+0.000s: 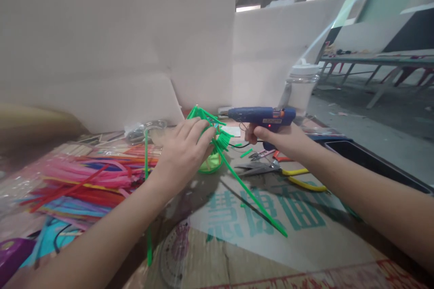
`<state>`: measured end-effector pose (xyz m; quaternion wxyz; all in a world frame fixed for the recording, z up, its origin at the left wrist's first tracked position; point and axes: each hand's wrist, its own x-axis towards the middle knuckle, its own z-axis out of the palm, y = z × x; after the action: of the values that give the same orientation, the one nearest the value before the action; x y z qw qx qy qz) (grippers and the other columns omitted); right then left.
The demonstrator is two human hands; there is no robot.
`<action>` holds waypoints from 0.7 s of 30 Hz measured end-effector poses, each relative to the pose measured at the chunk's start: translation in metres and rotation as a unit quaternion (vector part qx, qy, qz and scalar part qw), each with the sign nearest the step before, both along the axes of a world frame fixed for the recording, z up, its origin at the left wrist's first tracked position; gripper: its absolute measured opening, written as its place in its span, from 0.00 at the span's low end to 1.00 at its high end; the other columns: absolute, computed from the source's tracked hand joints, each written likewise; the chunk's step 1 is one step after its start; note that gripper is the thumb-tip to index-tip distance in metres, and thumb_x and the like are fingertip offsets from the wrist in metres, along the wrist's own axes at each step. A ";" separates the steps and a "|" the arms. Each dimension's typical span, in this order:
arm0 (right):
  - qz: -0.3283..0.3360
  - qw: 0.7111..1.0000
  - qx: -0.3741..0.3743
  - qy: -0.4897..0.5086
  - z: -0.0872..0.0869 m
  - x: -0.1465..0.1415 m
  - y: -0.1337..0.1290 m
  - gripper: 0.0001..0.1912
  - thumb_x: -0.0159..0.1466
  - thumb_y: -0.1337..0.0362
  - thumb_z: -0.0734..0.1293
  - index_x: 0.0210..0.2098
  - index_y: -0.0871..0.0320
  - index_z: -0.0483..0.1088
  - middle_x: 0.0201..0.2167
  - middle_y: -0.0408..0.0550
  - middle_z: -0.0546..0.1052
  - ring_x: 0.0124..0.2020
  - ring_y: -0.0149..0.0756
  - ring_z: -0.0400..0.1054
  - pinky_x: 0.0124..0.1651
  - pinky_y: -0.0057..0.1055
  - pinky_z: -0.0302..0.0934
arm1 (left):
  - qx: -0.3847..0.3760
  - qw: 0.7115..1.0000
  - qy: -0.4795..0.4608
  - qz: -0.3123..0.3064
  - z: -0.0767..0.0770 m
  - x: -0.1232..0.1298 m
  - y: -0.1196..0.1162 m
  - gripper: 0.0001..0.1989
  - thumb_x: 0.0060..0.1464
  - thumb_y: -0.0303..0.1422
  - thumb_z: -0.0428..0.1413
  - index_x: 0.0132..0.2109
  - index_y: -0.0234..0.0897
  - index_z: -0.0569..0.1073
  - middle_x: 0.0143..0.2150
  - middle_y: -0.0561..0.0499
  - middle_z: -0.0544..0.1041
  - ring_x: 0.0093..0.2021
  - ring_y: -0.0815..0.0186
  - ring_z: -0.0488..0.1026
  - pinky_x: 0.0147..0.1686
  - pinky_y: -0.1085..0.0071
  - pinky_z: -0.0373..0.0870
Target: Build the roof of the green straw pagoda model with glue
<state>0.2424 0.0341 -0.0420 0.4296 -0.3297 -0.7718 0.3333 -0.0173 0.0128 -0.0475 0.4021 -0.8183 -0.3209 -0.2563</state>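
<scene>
My right hand [271, 134] is wrapped round the grip of a blue hot glue gun [254, 114], its nozzle pointing left and a small red light showing on its side. With bent fingers my left hand [186, 146] grips a small craft piece [210, 165] built from green pipe cleaners, partly hidden behind the fingers. One long green pipe cleaner [251, 192] slants from the piece toward the lower right. The nozzle is a short way right of and above the craft piece, and whether they touch cannot be told.
Many coloured pipe cleaners [88, 176] lie at left. Scissors [261, 169] with yellow handles and small cutters [261, 155] rest below the glue gun. A lidded clear bottle [301, 88] stands behind it, a dark phone-like device [376, 162] lies right, and white boards [118, 31] rise behind the table.
</scene>
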 end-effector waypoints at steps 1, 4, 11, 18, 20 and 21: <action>0.004 1.000 0.000 -0.002 0.001 0.000 0.000 0.19 0.63 0.46 0.65 0.31 0.57 0.72 0.30 0.49 0.76 0.32 0.37 0.70 0.39 0.36 0.66 | 0.004 1.000 0.001 0.004 0.000 0.000 0.000 0.13 0.62 0.30 0.53 0.52 0.29 0.71 0.51 0.39 0.75 0.52 0.51 0.70 0.52 0.57 0.69; 0.004 1.000 -0.003 -0.007 0.001 -0.001 0.000 0.21 0.62 0.44 0.66 0.30 0.57 0.72 0.30 0.49 0.76 0.32 0.37 0.70 0.39 0.35 0.66 | 0.005 1.000 -0.001 0.003 0.001 0.000 0.001 0.12 0.62 0.31 0.53 0.50 0.30 0.72 0.49 0.39 0.76 0.50 0.52 0.71 0.49 0.57 0.70; -0.023 0.998 0.043 -0.041 -0.002 0.002 0.002 0.26 0.61 0.40 0.64 0.31 0.59 0.71 0.29 0.50 0.76 0.31 0.37 0.70 0.38 0.35 0.65 | -0.039 0.994 -0.076 -0.060 0.005 -0.009 0.004 0.09 0.63 0.30 0.53 0.47 0.32 0.73 0.46 0.42 0.78 0.45 0.58 0.75 0.46 0.63 0.72; -0.103 0.984 0.069 -0.125 -0.004 -0.001 0.003 0.21 0.58 0.44 0.68 0.31 0.58 0.74 0.27 0.48 0.78 0.32 0.41 0.71 0.35 0.35 0.63 | -0.087 0.981 -0.147 -0.092 0.008 -0.017 0.007 0.11 0.65 0.35 0.51 0.46 0.35 0.75 0.43 0.46 0.81 0.44 0.61 0.78 0.44 0.68 0.72; -0.111 0.983 0.052 -0.133 -0.002 -0.005 0.002 0.20 0.56 0.45 0.69 0.29 0.57 0.73 0.24 0.46 0.75 0.28 0.37 0.68 0.30 0.32 0.60 | -0.095 0.981 -0.153 -0.073 0.009 -0.017 0.006 0.14 0.66 0.38 0.49 0.47 0.37 0.76 0.42 0.46 0.82 0.43 0.61 0.79 0.41 0.68 0.72; -0.114 0.983 0.051 -0.137 -0.001 -0.007 0.001 0.20 0.56 0.45 0.70 0.28 0.57 0.71 0.23 0.44 0.73 0.26 0.36 0.66 0.28 0.30 0.59 | -0.098 0.981 -0.157 -0.058 0.009 -0.018 0.006 0.15 0.66 0.41 0.48 0.47 0.38 0.76 0.42 0.47 0.82 0.41 0.60 0.79 0.39 0.68 0.72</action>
<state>0.2355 0.0356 -0.0428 0.3709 -0.4364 -0.7965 0.1939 -0.0349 0.0189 -0.0382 0.2490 -0.8205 -0.3557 -0.3719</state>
